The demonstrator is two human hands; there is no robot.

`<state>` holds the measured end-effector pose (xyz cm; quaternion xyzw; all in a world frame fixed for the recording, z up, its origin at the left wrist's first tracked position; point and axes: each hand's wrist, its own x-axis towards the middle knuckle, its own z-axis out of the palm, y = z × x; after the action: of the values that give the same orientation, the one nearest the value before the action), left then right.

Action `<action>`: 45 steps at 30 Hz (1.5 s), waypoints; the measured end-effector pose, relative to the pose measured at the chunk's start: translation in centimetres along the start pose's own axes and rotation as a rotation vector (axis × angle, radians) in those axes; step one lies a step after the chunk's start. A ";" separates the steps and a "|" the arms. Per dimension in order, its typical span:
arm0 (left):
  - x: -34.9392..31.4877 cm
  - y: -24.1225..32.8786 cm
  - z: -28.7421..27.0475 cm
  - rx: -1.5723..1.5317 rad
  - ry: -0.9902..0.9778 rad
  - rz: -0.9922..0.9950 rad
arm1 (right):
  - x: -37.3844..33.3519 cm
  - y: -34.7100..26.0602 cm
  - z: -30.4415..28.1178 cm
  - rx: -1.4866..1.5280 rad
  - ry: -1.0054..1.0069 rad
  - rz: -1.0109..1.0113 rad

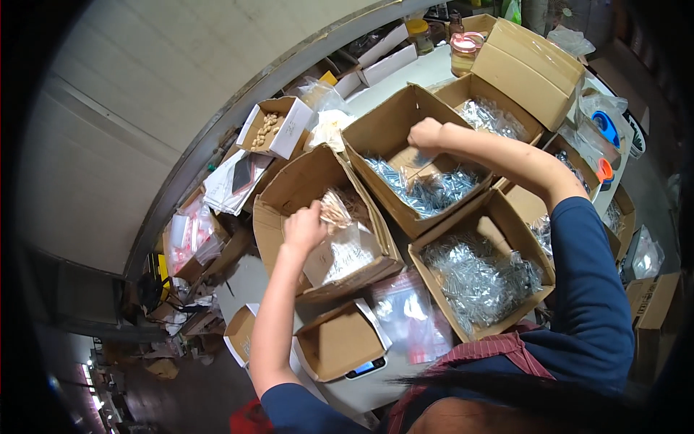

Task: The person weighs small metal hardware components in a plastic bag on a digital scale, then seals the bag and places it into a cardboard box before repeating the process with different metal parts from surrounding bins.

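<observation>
Tan pegs (335,210) slanting, right beside left hand (304,229)

Unreadable dark writing marks 1 white sheet (352,254), 1 white box (290,129) and 1 brown carton (651,298).

A white box (291,129) holds peanut-like pieces (266,132); just beside it, a phone (243,176) lies on papers (219,189). At the table's far side stand a pink-lidded jar (465,56), a yellow-lidded jar (419,36) and a dark bottle (455,24). Toward the right edge are a blue object (606,129) and an orange one (604,171).
</observation>
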<state>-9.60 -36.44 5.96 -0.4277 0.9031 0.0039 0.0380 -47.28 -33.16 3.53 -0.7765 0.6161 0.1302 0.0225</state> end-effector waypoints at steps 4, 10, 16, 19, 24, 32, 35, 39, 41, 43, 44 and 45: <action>-3.4 3.7 -5.4 -0.398 0.199 -0.055 | -6.1 1.6 -3.8 0.300 0.471 -0.093; -8.0 16.2 -7.9 -1.534 -0.046 -0.026 | -17.3 0.4 -7.9 1.285 0.525 -0.354; -10.5 28.8 -4.8 -2.032 -0.485 0.001 | -25.0 -1.7 -2.8 1.401 0.251 -0.625; -11.1 33.7 -1.7 -2.293 -0.731 -0.032 | -27.6 -2.7 2.3 1.184 0.295 -0.476; -10.2 41.1 3.4 -2.571 -0.807 -0.274 | -28.8 -2.5 7.7 1.260 0.446 -0.442; -7.7 47.0 4.2 -2.589 -0.612 -0.456 | -13.8 15.8 13.1 0.729 0.399 0.208; -7.4 47.3 4.9 -2.823 -0.454 -0.522 | -10.7 16.3 15.6 0.528 -0.107 0.136; -6.8 47.2 5.9 -2.917 -0.283 -0.608 | -8.1 15.6 17.1 0.352 -0.105 0.063; -7.2 47.3 5.9 -2.918 -0.236 -0.686 | -7.7 16.8 17.2 0.824 0.117 0.181; -7.4 47.0 5.2 -3.077 -0.160 -0.457 | -11.6 17.3 13.7 1.706 -0.056 -0.033; -7.1 47.2 4.4 -3.054 -0.148 -0.456 | -13.1 17.6 13.0 1.788 -0.048 -0.078; -7.0 47.3 3.7 -3.055 -0.142 -0.410 | -15.8 17.8 11.3 1.871 -0.032 -0.114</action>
<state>-41.49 -0.92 1.53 -0.1694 -0.0373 0.9086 -0.3800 -69.62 -20.20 -1.49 -0.4701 0.4310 -0.4089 0.6527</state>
